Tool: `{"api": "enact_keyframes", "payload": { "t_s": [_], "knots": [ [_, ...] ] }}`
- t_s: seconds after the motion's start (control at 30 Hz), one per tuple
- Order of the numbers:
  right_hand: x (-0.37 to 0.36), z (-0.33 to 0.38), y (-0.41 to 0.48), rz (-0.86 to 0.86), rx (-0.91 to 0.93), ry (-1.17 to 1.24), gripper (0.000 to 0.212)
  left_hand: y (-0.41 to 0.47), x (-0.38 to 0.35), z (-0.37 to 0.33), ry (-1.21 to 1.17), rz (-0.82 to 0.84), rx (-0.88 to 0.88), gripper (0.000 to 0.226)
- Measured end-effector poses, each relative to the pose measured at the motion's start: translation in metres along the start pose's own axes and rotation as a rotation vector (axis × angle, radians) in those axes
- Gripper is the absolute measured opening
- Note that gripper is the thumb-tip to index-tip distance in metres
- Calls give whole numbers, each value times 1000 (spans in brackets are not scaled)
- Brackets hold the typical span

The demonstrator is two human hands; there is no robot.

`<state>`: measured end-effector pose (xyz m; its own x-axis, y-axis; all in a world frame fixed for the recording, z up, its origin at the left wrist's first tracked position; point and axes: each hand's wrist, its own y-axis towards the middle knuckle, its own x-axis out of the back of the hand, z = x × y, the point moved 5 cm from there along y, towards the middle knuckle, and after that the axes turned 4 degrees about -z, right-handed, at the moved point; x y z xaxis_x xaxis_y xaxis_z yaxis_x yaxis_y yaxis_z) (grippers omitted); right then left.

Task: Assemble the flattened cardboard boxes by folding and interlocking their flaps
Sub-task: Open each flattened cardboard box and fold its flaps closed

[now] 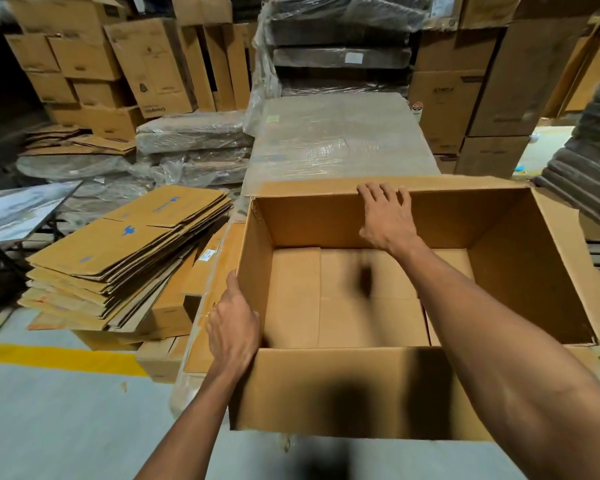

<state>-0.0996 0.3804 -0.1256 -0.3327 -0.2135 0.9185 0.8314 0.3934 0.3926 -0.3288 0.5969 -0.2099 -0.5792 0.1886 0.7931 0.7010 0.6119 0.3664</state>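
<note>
- Fingers of the right hand are hooked over the top edge of the far wall of the cardboard box. The thumb lies on the inner face of that wall, so this hand grips the wall, a little above the middle of the frame.
- The left hand holds the left wall of the box near its front corner. The thumb points up along the outside, and the other fingers go over the rim to the inside, where they are blurred.
- The box stands open in the centre and right part of the frame. Its bottom flaps are folded flat inside and its top flaps are turned outward.
- A stack of flattened boxes lies at the middle left, just beside the open box.
- A pallet load wrapped in plastic film stands behind the box, at the upper centre.
- Piled cartons fill the upper left.
- A yellow floor line runs across the lower left.
</note>
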Motion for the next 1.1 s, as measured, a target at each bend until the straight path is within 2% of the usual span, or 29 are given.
{"api": "enact_keyframes", "payload": {
  "t_s": [0.27, 0.5, 0.57, 0.67, 0.83, 1.0, 1.07, 1.1],
  "knots": [
    [-8, 1, 18, 175, -70, -22, 72, 8, -1, -3, 19, 4, 24, 62],
    [-11, -6, 21, 298, -10, 40, 88, 12, -1, -11, 44, 35, 29, 65],
    [-3, -3, 16, 266, 35, 65, 88, 14, 0, -11, 45, 45, 33, 64],
    [11, 4, -4, 116, 24, 216, 83, 18, 0, -12, 38, 39, 19, 57],
    [27, 5, -71, -22, -23, 394, 47, 34, -8, -15, 53, 60, -4, 49],
    [22, -35, -155, -208, -240, 334, 18, 54, -19, -17, 43, 85, -5, 39],
    [8, -55, -178, -255, -254, 293, 19, 60, -22, -18, 38, 94, 0, 34],
    [1, -64, -188, -250, -252, 275, 27, 62, -23, -18, 37, 89, 12, 32]
  ]
}}
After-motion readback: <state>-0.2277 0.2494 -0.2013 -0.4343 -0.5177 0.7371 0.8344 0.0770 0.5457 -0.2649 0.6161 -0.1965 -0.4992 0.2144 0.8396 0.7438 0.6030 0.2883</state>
